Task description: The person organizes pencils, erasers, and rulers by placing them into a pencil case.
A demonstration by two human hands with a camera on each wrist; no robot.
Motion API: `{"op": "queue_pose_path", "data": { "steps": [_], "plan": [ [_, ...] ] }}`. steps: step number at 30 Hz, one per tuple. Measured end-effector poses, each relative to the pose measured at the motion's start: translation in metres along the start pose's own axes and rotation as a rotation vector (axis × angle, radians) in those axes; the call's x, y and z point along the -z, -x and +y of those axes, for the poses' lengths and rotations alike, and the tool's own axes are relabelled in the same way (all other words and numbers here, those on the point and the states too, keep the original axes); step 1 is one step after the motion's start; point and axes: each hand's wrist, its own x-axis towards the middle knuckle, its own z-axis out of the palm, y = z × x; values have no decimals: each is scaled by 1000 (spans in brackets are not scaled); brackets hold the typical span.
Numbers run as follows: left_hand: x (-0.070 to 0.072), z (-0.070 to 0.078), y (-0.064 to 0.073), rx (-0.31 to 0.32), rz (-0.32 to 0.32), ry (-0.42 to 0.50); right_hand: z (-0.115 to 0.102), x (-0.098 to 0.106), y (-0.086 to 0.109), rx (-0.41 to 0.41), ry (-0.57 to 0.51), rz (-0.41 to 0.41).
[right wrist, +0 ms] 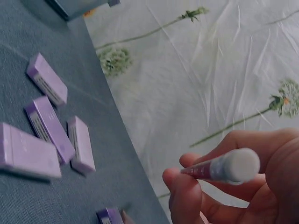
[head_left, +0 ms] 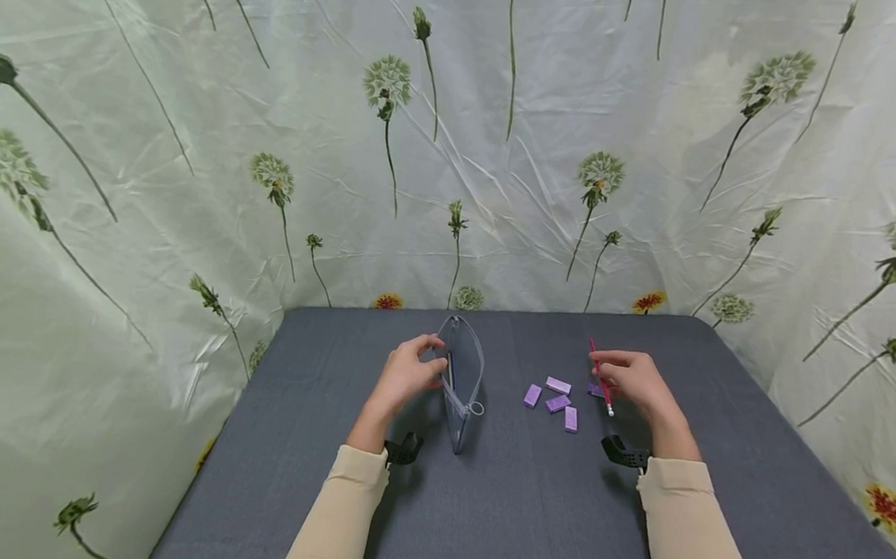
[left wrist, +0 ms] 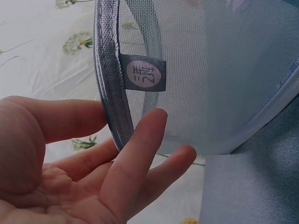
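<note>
Inside of the upright grey mesh zippered pouch (head_left: 468,379) hard to make out, its edges cut off in left wrist view. One small purple rectangular box (head_left: 594,390) sits partly behind my pinkish-red pencil with white eraser (head_left: 606,396); four similar purple boxes (head_left: 558,403) lie between pouch and pencil on the dark grey worktop (head_left: 528,500). White flower-print cloth (head_left: 524,249) behind. My left grip (head_left: 404,376) pinches the pouch's gaping rim; my right grip (head_left: 633,379) holds the pencil slanted, eraser end toward me.
</note>
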Motion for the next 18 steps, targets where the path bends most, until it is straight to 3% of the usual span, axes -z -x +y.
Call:
{"op": "queue_pose_path", "data": {
  "steps": [9, 18],
  "plan": [
    [2, 1, 3, 1, -7, 19, -9, -23, -3, 55, -83, -84],
    [1, 3, 2, -18, -15, 1, -41, -43, 2, 118, -65, -119]
  ]
}}
